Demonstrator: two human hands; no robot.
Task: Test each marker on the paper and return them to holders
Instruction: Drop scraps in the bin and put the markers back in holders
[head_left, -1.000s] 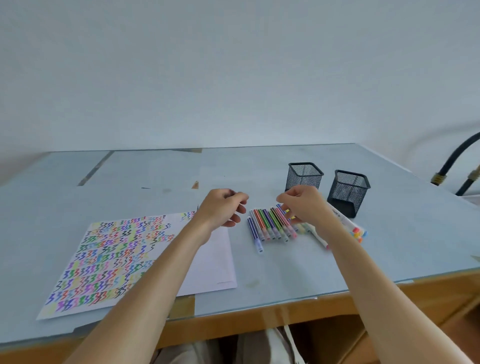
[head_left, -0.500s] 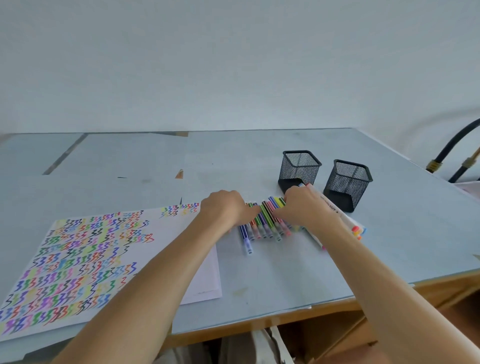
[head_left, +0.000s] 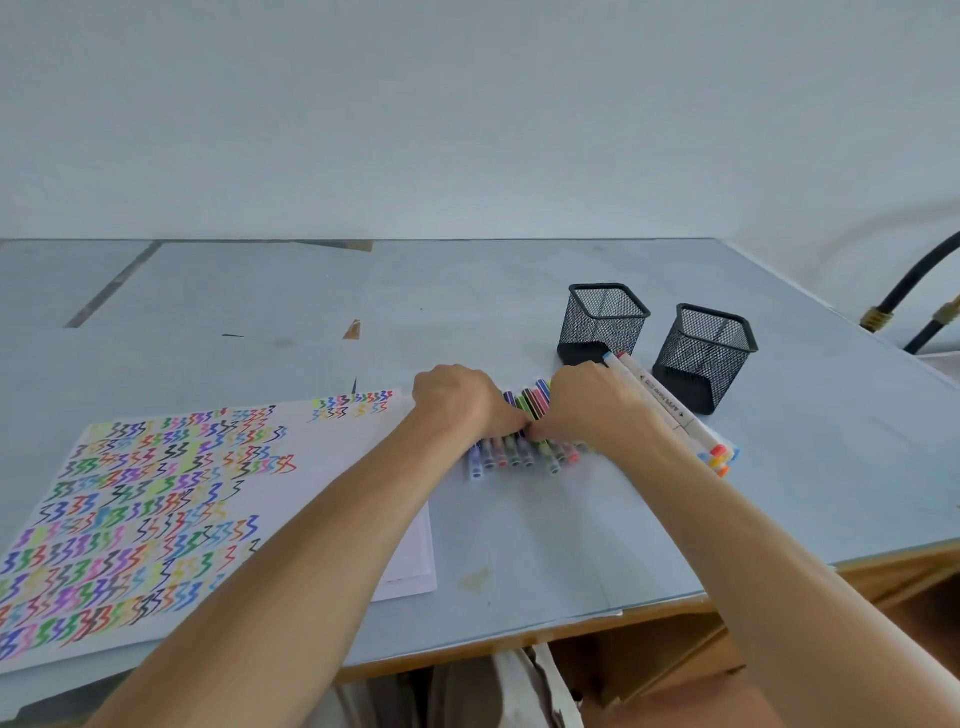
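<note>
On our tabletop (head_left: 519, 545), both hands (head_left: 457, 400) (head_left: 592, 405) close around the markers (head_left: 524, 452), bunching them for the holders (head_left: 605, 325).

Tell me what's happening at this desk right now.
A person has both hands down on a row of thin markers lying on the table, the left hand and right hand meeting over the middle as if gathering them. A few thicker white markers lie just right of them. Two black mesh holders stand behind, with no markers showing in them. The paper on the left is crowded with coloured squiggles.
</note>
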